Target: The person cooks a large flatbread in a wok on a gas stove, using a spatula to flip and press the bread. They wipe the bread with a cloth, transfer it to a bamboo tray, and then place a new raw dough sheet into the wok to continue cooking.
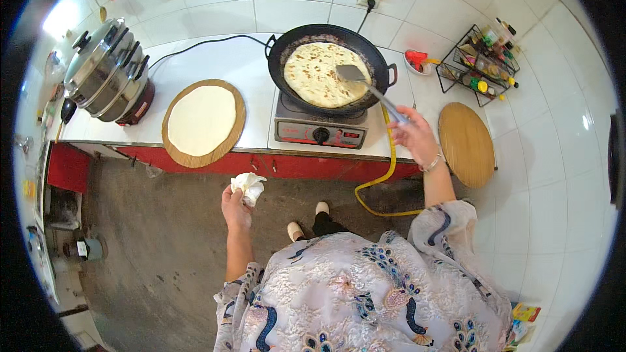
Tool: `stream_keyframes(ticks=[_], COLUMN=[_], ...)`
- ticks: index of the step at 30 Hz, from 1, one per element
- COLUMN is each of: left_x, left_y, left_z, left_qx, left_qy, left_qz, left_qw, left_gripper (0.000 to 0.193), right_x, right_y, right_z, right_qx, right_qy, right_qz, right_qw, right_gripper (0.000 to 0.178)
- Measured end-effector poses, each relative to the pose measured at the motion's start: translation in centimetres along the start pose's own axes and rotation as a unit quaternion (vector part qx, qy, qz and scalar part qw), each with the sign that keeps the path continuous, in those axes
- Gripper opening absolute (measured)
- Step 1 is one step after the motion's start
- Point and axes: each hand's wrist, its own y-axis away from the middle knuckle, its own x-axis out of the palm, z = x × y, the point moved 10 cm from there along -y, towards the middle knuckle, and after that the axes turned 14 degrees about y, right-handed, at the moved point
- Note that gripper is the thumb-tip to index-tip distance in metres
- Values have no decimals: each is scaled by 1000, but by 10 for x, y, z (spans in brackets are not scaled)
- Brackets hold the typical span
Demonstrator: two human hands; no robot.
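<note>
My right hand grips the handle of a metal spatula; its blade rests on the browned flatbread in the black two-handled pan. The pan stands on a single gas burner on the white counter. My left hand hangs below the counter edge, closed around a crumpled white cloth. A raw round of dough lies on a round wooden board left of the burner.
A stacked metal steamer pot stands at the counter's left end. An empty round wooden board lies right of the burner, with a wire rack of bottles behind it. A yellow gas hose loops down the red counter front.
</note>
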Motion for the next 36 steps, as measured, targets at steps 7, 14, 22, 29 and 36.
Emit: stream_keyframes(ticks=[7, 14, 22, 29, 36], left_x=[33, 101, 295, 387, 378], left_y=[-10, -16, -44, -113, -144], left_z=[-11, -40, -35, 68, 111], left_qx=[18, 121, 238, 335, 220], left_qy=[-10, -105, -403, -711, -815], left_qz=[17, 63, 225, 320, 310], left_qw=[1000, 985, 855, 529, 436], left_gripper=[31, 38, 29, 22, 19], right_x=[-50, -76, -115, -132, -113], right_y=[-34, -25, -29, -34, -54], right_z=[45, 56, 39, 49, 65], right_qx=[-127, -134, -124, -132, -73], right_qy=[137, 131, 119, 130, 169], right_qz=[-241, -170, -145, -124, -131], right_qw=[952, 968, 974, 975, 974], right_gripper=[31, 29, 28, 24, 19])
